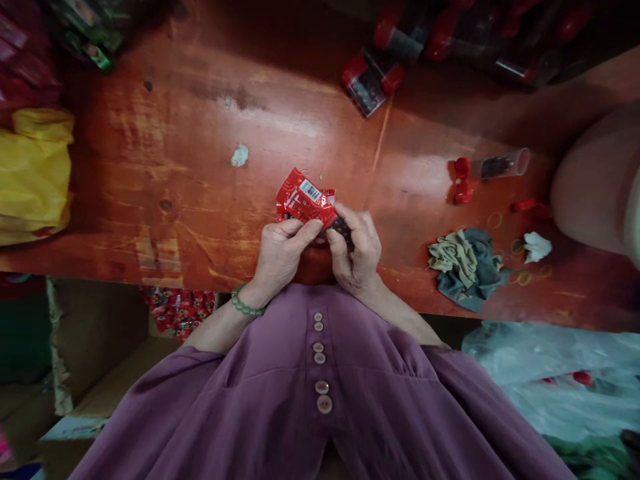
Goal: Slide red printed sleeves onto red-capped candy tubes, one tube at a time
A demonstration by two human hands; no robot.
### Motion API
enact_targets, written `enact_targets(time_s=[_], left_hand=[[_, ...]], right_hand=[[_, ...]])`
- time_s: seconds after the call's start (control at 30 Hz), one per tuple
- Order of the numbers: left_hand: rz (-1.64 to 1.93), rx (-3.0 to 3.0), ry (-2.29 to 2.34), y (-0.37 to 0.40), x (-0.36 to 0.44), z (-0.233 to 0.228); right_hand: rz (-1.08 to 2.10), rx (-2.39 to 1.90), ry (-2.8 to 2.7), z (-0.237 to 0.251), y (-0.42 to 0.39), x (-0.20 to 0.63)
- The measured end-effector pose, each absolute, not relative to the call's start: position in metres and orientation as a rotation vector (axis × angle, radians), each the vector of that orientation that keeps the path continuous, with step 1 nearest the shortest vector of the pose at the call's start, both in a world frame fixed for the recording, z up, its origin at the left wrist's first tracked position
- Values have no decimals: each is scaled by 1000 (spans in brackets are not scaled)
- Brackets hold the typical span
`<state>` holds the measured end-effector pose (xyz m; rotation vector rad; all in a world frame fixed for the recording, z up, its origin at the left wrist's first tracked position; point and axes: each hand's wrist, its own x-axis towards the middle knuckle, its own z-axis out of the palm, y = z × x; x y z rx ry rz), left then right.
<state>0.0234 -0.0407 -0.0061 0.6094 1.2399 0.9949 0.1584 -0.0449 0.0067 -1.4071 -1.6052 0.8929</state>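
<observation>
Both my hands hold a small red foil packet [304, 199] with a white barcode label, just above the near edge of the red-brown wooden table [200, 167]. My left hand [281, 257], with a green bead bracelet at the wrist, pinches the packet's lower edge. My right hand [356, 250] grips the packet's right end, where something dark [342, 230] shows between the fingers. My purple buttoned garment fills the lower view.
A clear tube with dark contents [500, 164] lies beside red caps [462, 179] at right. A crumpled cloth [465, 265] and rubber bands lie near the right edge. More red-capped tubes [373, 81] are at the back. A yellow bag [34, 173] sits left. Another person's arm [595, 187] is at far right.
</observation>
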Motion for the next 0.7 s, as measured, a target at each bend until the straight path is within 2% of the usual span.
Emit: enact_targets(time_s=[0.23,0.5,0.7], left_hand=[[990,619,1158,-36,20,2],[1141,519,1212,-32,17,10],[1173,448,1231,-29,19,11]], right_hand=[[1320,-1396,-1260,-2,-42,157],[1210,-1269,-1472,1,-38,160],[1439,-1305,-1417,11,-41,171]])
